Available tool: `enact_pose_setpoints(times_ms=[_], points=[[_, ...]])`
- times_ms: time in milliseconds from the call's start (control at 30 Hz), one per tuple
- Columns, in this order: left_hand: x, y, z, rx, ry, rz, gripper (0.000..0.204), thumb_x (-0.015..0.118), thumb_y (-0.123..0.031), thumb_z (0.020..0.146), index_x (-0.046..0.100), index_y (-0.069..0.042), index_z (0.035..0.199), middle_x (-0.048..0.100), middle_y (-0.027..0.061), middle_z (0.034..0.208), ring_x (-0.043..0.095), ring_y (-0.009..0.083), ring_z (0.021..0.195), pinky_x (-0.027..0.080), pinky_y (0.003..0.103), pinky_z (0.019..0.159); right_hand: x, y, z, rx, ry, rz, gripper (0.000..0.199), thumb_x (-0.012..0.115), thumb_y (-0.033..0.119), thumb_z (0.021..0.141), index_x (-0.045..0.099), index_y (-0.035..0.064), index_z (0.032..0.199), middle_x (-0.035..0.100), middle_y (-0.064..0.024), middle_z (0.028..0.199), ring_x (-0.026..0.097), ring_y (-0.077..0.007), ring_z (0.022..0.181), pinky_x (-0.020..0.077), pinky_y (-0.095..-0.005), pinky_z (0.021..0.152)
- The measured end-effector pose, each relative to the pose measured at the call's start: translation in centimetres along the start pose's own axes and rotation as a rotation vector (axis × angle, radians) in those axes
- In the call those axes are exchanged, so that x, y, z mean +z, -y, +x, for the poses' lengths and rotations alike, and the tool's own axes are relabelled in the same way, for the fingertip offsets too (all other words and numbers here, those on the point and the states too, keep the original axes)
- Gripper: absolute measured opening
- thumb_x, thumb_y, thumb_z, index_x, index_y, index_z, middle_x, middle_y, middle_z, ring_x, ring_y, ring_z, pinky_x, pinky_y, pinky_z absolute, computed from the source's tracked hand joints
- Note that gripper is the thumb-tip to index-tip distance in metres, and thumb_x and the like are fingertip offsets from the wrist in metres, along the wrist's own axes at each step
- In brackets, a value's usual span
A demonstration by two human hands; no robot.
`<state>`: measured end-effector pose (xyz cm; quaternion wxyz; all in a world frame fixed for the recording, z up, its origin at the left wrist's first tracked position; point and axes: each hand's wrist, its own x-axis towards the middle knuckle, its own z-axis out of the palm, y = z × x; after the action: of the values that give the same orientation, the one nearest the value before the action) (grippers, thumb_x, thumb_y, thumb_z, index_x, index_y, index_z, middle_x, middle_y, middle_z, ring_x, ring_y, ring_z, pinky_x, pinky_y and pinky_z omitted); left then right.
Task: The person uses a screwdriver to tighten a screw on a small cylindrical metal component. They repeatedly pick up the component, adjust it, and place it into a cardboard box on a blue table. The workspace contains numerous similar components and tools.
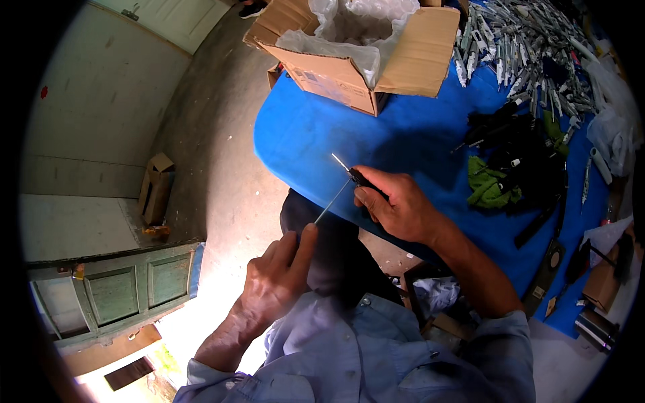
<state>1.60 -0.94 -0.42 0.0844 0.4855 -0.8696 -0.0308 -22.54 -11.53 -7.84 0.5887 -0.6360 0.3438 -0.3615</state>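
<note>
My left hand point(279, 272) is closed around a tool with a long thin metal shaft point(332, 203); its handle is hidden in the fist. The shaft slants up to the right, and its end meets the small black piece point(361, 179) in my other hand. With thumb and fingers, my right hand point(398, 205) grips that piece over the near edge of the blue table point(322, 141). A slim, pale metal tip point(340, 160) sticks out of the black piece toward the upper left. Whether the shaft enters the piece or only touches it, I cannot tell.
An open cardboard box point(326, 77) lined with clear plastic stands at the table's far side. A heap of grey pen-like devices point(521, 47) lies far right, black parts point(517, 148) and a green cloth point(490, 185) nearer. A bin point(437, 295) sits below the table edge.
</note>
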Motion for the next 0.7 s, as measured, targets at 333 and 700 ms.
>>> enact_pose_setpoints(times_ms=[333, 700], points=[[0.1, 1.4, 1.0, -0.375, 0.03, -0.743, 0.035, 0.065, -0.006, 0.099, 0.065, 0.003, 0.133, 0.067, 0.0118, 0.079, 0.067, 0.018, 0.071, 0.052, 0.032, 0.061, 0.3, -1.3, -0.1, -0.12, -0.055, -0.106, 0.029, 0.057, 0.008, 0.103, 0.059, -0.0054, 0.129, 0.063, -0.0061, 0.078, 0.057, -0.0117, 0.06, 0.0472, -0.0289, 0.055], [-1.5, 2.5, 2.4, -0.93, 0.141, -1.421, 0.044, 0.065, -0.012, 0.093, 0.055, 0.012, 0.129, 0.066, 0.0135, 0.095, 0.055, 0.0087, 0.063, 0.041, 0.021, 0.048, 0.4, -1.0, 0.0, -0.102, -0.061, -0.088, 0.021, 0.058, 0.009, 0.101, 0.058, -0.005, 0.117, 0.063, -0.0135, 0.079, 0.059, -0.0211, 0.065, 0.0489, -0.0349, 0.062]])
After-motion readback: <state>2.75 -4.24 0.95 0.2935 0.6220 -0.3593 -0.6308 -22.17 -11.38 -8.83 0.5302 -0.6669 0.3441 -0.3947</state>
